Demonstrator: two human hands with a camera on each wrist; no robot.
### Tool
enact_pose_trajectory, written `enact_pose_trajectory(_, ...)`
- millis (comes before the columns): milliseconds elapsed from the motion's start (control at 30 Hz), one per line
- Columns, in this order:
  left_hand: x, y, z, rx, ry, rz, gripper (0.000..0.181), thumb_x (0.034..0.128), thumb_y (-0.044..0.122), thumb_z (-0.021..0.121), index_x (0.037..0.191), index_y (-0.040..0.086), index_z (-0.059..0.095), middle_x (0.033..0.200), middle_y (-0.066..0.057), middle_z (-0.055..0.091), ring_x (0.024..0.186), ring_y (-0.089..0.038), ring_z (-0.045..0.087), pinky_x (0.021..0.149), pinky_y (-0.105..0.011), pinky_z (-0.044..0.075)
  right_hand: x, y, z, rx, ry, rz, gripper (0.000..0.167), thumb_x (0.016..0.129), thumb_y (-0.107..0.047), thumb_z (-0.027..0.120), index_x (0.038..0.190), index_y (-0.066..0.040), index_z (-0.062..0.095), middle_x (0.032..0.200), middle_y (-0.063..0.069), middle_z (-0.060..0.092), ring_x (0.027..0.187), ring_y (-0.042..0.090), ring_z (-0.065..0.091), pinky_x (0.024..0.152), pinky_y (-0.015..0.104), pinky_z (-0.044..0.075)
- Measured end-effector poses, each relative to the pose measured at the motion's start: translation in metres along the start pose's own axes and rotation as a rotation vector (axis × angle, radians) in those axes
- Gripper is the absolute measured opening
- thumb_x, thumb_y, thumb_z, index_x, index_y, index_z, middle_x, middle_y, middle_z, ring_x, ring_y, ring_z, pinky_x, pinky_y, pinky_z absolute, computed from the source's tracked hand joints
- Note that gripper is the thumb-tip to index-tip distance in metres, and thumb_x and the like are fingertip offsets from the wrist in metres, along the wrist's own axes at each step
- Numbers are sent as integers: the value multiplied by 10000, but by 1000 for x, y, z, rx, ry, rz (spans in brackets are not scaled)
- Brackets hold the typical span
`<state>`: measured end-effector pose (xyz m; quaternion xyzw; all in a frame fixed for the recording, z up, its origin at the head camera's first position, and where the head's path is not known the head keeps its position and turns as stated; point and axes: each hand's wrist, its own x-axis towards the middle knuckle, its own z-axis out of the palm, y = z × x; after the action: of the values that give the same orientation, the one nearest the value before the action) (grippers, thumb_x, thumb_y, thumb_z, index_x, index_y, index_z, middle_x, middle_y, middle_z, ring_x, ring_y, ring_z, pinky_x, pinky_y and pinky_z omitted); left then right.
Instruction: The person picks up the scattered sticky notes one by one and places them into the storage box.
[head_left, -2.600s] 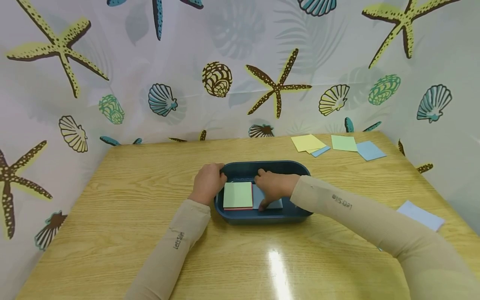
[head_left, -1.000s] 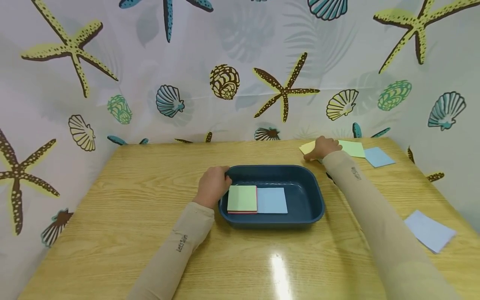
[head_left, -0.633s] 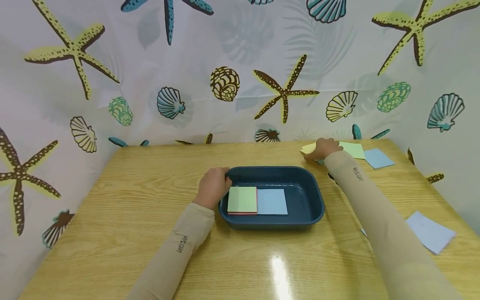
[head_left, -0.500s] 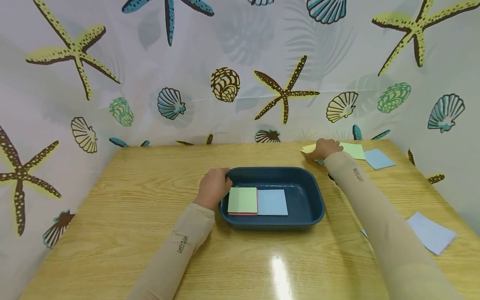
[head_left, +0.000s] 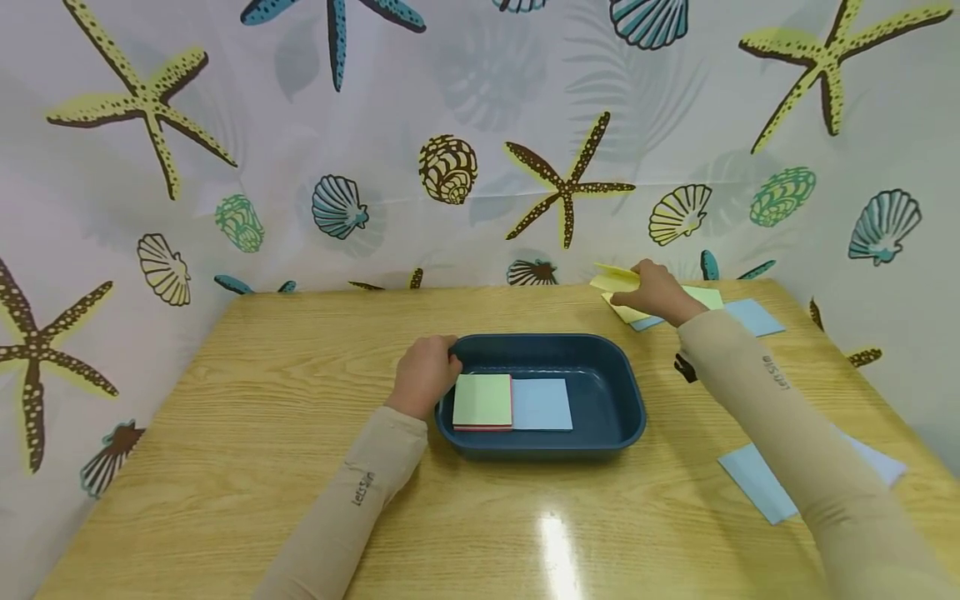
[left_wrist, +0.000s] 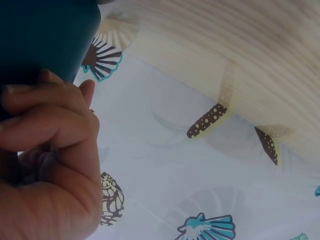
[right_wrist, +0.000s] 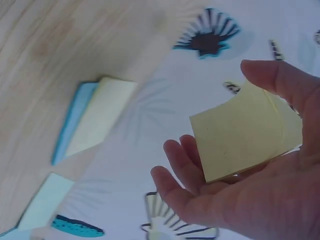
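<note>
My left hand (head_left: 426, 375) grips the left rim of a dark blue plastic bin (head_left: 540, 455), its fingers curled over the edge in the left wrist view. Inside the bin a light green sticky note pad (head_left: 482, 402), with red layers showing below it, lies beside a light blue pad (head_left: 542, 404). Past the bin's far right corner, my right hand (head_left: 658, 292) holds yellow sticky notes (right_wrist: 235, 137) off the table between thumb and fingers. Another yellow pad (head_left: 624, 312) lies beneath that hand, partly over a blue pad (head_left: 647, 322).
A green pad (head_left: 708, 297) and a blue pad (head_left: 756, 317) lie at the back right of the wooden table. Nearer, a light blue pad (head_left: 759, 485) and a lilac pad (head_left: 879, 461) are partly covered by the right sleeve. A patterned curtain (head_left: 480, 92) hangs behind.
My right hand went from the blue pad in the bin to the yellow notes at the back, and now has lifted some off the table. The left hand stays on the rim.
</note>
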<state>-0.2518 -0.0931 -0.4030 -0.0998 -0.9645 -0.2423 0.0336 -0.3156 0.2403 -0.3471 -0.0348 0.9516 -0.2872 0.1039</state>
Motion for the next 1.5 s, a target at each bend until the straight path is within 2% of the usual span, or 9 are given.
enact_pose_trajectory(200, -1, 0, -1, 3, 1, 10, 370, 882, 16, 593, 1249, -2, 634, 962, -161, 702, 521, -133, 460, 454, -238, 335, -26, -22, -6, 109, -10, -96, 673, 939, -312, 602, 1386, 89, 297, 1237, 269, 442, 923, 323, 476, 750, 425, 425)
enact_pose_trajectory(333, -1, -1, -1, 1, 13, 17, 370, 874, 5, 591, 1240, -3, 640, 930, -159, 701, 500, -125, 439, 440, -238, 323, -38, -32, -7, 150, -38, -129, 675, 914, -374, 634, 1372, 24, 339, 1276, 248, 446, 893, 303, 514, 701, 381, 431)
enact_pose_trajectory(400, -1, 0, 0, -4, 15, 18, 370, 873, 2, 588, 1240, -4, 639, 911, -161, 701, 490, -124, 432, 433, -238, 319, -42, -32, -7, 146, -40, -133, 679, 903, -394, 645, 1351, 16, 342, 1339, 274, 405, 982, 340, 525, 750, 412, 450)
enact_pose_trajectory(567, 0, 1, 0, -3, 7, 10, 366, 880, 12, 590, 1243, -6, 636, 970, -169, 701, 527, -134, 477, 454, -242, 362, -44, -3, -6, 94, -22, -122, 661, 912, -361, 644, 1298, 62, 313, 1406, 347, 285, 1186, 456, 419, 905, 543, 411)
enact_pose_trajectory(767, 1, 1, 0, 12, -5, -4, 366, 886, 23, 594, 1250, 0, 633, 1071, -174, 688, 593, -156, 530, 495, -254, 412, -33, 57, 3, -31, -52, -49, 568, 914, -284, 640, 1194, 101, 330, 1295, 387, 309, 1208, 526, 340, 948, 591, 356)
enact_pose_trajectory(900, 2, 1, 0, 16, -12, -10, 367, 889, 26, 591, 1253, 1, 631, 1085, -173, 685, 604, -156, 537, 506, -253, 423, -26, 79, 8, -79, -78, -45, 501, 896, -256, 658, 1122, 87, 371, 1265, 403, 328, 1193, 530, 348, 942, 587, 359)
enact_pose_trajectory(1067, 2, 1, 0, 16, -19, -16, 367, 896, 34, 590, 1260, 4, 626, 1097, -170, 683, 614, -154, 541, 519, -254, 433, -21, 87, 6, -182, -91, -93, 453, 861, -253, 686, 1065, 80, 456, 1135, 354, 421, 1039, 458, 453, 851, 545, 409)
enact_pose_trajectory(1300, 1, 1, -2, 17, -10, -11, 366, 890, 24, 594, 1253, 4, 631, 1076, -169, 689, 615, -162, 538, 524, -265, 435, -17, 83, 2, -334, -137, -56, 432, 831, -305, 685, 1049, 29, 521, 1053, 273, 508, 863, 359, 511, 699, 473, 445)
enact_pose_trajectory(1500, 1, 1, 1, 14, -24, -23, 372, 894, 32, 592, 1264, 9, 625, 1073, -164, 691, 602, -152, 540, 514, -256, 434, -31, 62, -4, -284, -72, -169, 402, 816, -210, 737, 1035, 60, 535, 1075, 284, 524, 914, 385, 521, 776, 514, 439)
